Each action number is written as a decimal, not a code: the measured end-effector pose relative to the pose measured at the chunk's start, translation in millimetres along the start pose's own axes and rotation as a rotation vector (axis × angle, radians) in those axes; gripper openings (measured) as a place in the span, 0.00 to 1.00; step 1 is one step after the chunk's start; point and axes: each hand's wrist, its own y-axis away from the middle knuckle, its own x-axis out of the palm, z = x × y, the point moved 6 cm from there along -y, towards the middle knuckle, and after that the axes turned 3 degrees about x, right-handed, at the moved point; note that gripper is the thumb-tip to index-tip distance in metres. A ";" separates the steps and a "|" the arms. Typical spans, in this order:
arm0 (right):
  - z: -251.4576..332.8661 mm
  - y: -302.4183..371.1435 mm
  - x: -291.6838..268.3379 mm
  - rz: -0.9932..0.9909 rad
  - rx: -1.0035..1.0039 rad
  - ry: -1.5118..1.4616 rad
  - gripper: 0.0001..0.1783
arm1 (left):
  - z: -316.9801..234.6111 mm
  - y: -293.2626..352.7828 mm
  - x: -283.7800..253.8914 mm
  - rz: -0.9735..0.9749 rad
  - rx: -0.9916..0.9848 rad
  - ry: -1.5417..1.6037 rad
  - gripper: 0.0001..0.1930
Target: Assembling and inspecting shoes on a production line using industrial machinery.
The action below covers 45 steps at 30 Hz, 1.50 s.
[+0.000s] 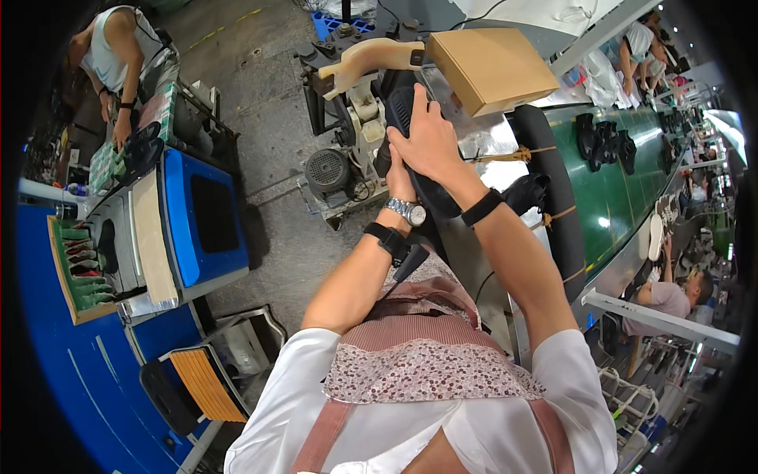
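Observation:
Both of my hands are on a black shoe [436, 194], held lengthwise in front of me with its far end up against a bench machine [365, 107]. My right hand [429, 136] lies over the shoe's upper side, thumb and fingers gripping it. Lower down, my left hand [401, 180] closes on the shoe's left side; part of its fingers is hidden. A cream curved guard [371, 63] arches just beyond the shoe. Where exactly the shoe meets the machine is hidden by the shoe and my hands.
A brown cardboard box [491, 69] sits at the far right of the machine. Beyond a black padded edge [553, 197] runs a green conveyor [632, 189] carrying black shoes [606, 142]. A motor [328, 170] stands left. A blue cabinet [207, 217] and co-workers are farther out.

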 end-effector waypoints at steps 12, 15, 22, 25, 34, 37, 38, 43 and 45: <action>-21.6 25.7 5.2 -0.021 0.077 -0.046 0.39 | 3.3 45.5 -9.4 0.380 -0.409 0.117 0.42; -16.5 27.2 6.9 -0.008 0.089 -0.078 0.39 | 0.0 37.0 0.1 0.215 -0.300 0.111 0.40; -18.0 47.3 -14.6 -0.187 0.078 -0.209 0.41 | 24.1 -9.4 -22.7 0.185 -0.055 -0.063 0.39; -12.5 57.0 -9.8 -0.249 0.068 -0.291 0.40 | 16.6 -33.6 -48.1 0.267 -0.064 -0.147 0.42; -30.5 158.1 -12.8 -0.263 0.050 -0.667 0.37 | -46.5 104.7 -82.5 0.299 -0.383 -0.217 0.39; -44.9 138.8 54.6 0.117 0.550 -1.378 0.30 | -71.7 128.4 -108.7 0.264 -0.431 -0.451 0.40; -29.3 118.0 82.1 0.288 0.573 -1.714 0.29 | -82.7 133.2 -130.5 0.296 -0.435 -0.541 0.40; -8.2 67.9 114.2 0.111 0.871 -1.797 0.36 | -120.7 132.2 -198.6 0.147 -0.372 -1.127 0.35; -2.0 95.2 65.9 0.203 0.620 -1.813 0.36 | -112.5 132.3 -200.5 0.099 -0.359 -1.109 0.34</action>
